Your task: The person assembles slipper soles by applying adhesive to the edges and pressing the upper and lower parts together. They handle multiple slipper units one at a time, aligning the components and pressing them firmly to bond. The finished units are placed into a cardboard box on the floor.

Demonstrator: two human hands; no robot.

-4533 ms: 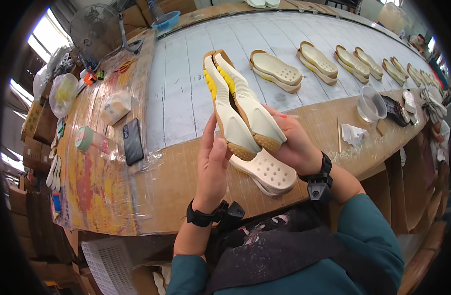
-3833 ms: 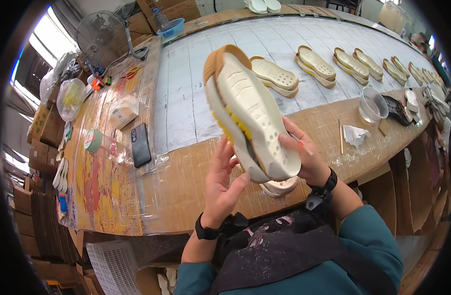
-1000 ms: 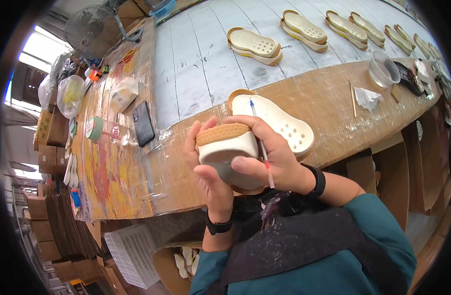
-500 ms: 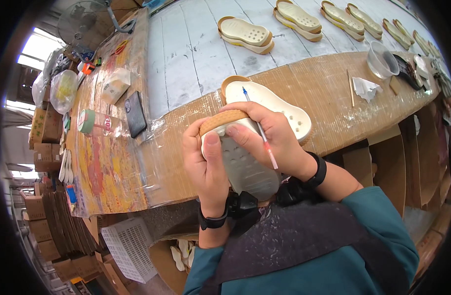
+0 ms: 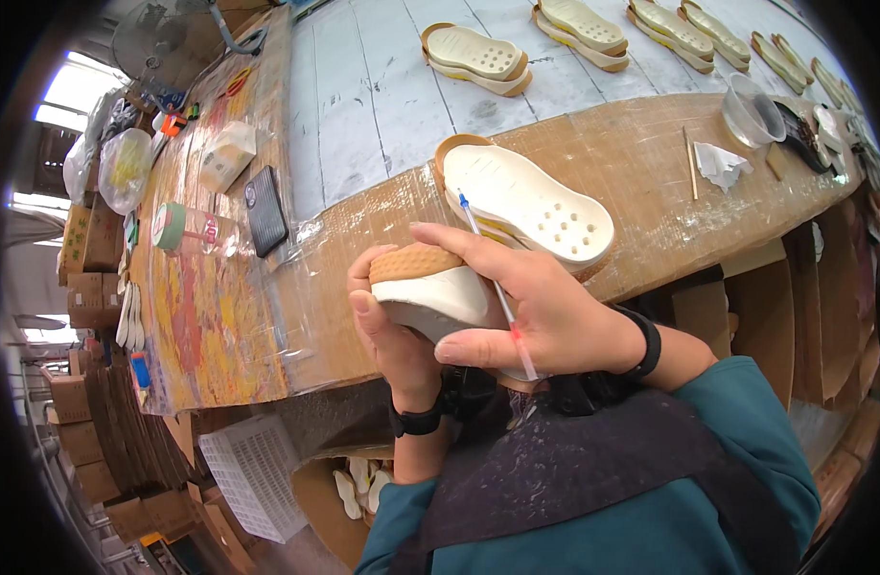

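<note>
A white shoe sole (image 5: 432, 299) with a tan, bumpy outsole edge is tilted between my two hands, one end toward the table. My left hand (image 5: 399, 350) is closed round its left side, thumb along the white sidewall. The fingers of my right hand (image 5: 555, 311) rest over the sole's tan edge and right side, with the thumb across its lower part. Tucked between those right fingers is a slim pen (image 5: 468, 209), blue at the tip and reddish lower down. Just beyond my hands, another white sole (image 5: 517, 192) with round holes lies on a tan outsole.
Several paired soles (image 5: 475, 52) line the white far surface. Left are a phone (image 5: 265, 211), a green-lidded jar (image 5: 186, 230) and scissors (image 5: 237, 82). Right are a clear bowl (image 5: 752, 111), a crumpled tissue (image 5: 721, 165) and a thin stick (image 5: 690, 163). A white crate (image 5: 253, 479) stands below the table.
The held sole has been tipped so its sidewall and tan edge face up, its holed inner face now hidden. My right thumb has moved down, and my right hand lies flatter across it.
</note>
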